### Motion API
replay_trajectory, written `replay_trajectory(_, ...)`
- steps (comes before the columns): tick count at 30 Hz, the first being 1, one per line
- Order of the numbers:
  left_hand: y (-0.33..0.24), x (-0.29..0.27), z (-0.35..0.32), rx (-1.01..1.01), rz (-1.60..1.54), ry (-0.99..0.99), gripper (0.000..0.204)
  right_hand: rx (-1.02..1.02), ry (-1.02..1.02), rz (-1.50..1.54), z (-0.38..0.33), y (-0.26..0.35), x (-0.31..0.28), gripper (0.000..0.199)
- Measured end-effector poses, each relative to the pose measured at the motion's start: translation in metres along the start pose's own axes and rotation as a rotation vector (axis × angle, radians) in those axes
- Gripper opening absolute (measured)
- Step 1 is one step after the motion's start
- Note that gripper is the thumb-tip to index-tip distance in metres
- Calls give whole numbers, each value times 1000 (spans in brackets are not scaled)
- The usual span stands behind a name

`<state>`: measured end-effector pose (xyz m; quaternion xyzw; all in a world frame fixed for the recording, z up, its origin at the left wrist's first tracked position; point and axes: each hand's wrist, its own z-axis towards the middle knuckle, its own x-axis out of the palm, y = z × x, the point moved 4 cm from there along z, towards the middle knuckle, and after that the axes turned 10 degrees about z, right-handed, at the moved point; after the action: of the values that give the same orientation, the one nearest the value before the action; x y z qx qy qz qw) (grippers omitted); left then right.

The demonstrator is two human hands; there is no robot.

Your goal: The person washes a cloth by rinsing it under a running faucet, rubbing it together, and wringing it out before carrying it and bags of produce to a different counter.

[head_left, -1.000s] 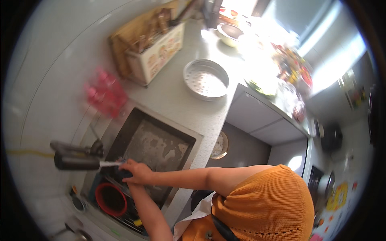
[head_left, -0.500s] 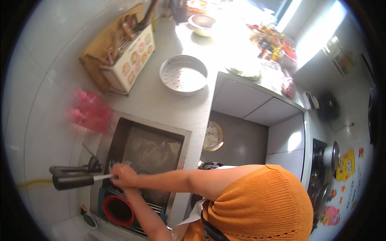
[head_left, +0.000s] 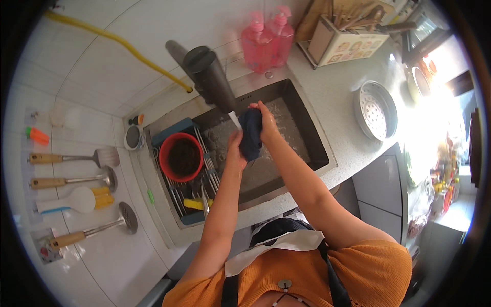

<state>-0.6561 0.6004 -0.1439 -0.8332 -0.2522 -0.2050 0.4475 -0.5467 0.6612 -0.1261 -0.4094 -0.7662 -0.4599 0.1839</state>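
A bunched dark blue cloth (head_left: 250, 135) is pressed between my two hands above the sink (head_left: 289, 148). My left hand (head_left: 235, 147) holds its left side, partly hidden by the cloth. On the other side lies my right hand (head_left: 268, 123), palm against the cloth and fingers pointing up toward the tap. Water runs from the black tap (head_left: 210, 77) in a thin stream right beside the cloth and my left hand. The sink floor is wet, with patches of suds or water on it.
Left of my hands, a red-rimmed bowl (head_left: 162, 157) with dark contents sits on a rack (head_left: 192, 220) across the sink, near a yellow item (head_left: 194, 203). Pink pump bottles (head_left: 259, 46) stand behind. A perforated steamer pan (head_left: 364, 110) is on the right counter. Utensils hang at left.
The view has swung round, bringing the sink to the middle. My hands were together at the tap's stream; now they are slightly apart with the dark blue cloth visible between them.
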Motion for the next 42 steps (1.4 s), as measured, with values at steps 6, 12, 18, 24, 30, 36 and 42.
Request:
replay_trajectory(6, -11, -20, -5, -191, -138, -22, 34, -273, 287, -1038, 26, 4, -49, 19)
replay_trajectory(12, -38, -15, -3, -111, -355, 205, 35, -95, 59, -1211, 38, -1, -93, 19)
replay_trajectory(18, -41, -20, 14, -1, -376, 128, 30, 447, 101, -683, -6, -36, -57, 27)
replay_trajectory(24, -27, -14, -11, 292, -9, -277, 25, 632, 74, -304, -29, -56, -44, 47)
replay_trajectory(30, 19, -29, -41, 25, 313, -199, 31, 381, 246, -483, -28, -28, -23, 52)
replay_trajectory(36, 23, -60, -2, -78, 42, -441, 50, 222, 249, -814, -23, -6, -15, 49)
replay_trajectory(42, -13, -25, 12, -93, -408, 202, 50, 450, 568, -671, -65, 39, 27, 49)
